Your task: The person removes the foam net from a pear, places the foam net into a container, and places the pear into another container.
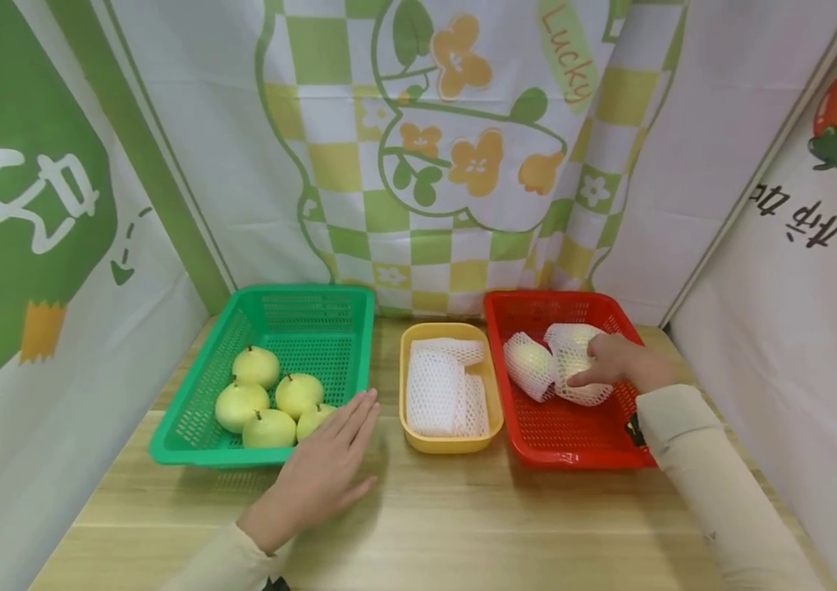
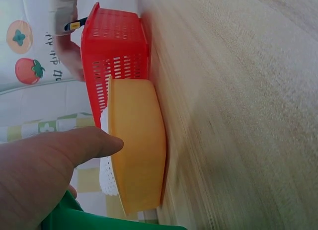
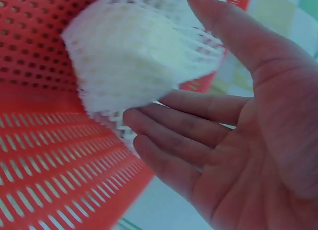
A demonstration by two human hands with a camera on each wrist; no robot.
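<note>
Head cam, 5 pears (image 1: 271,428), L hand (image 1: 322,472) flat, R hand (image 1: 624,361) loose, 2 netted pears (image 1: 531,365)

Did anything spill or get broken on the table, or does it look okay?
Nothing stands out. The bare pears sit in the green basket, the foam nets lie in the yellow tub, and the netted fruit rests in the red basket by the right hand. I see no spill or damage.

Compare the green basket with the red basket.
The green basket holds bare pears; the red basket holds fruit in white foam nets. In the head view, the green basket stands left of the yellow tub, the red basket right of it. Both are perforated and sit on the table.
</note>
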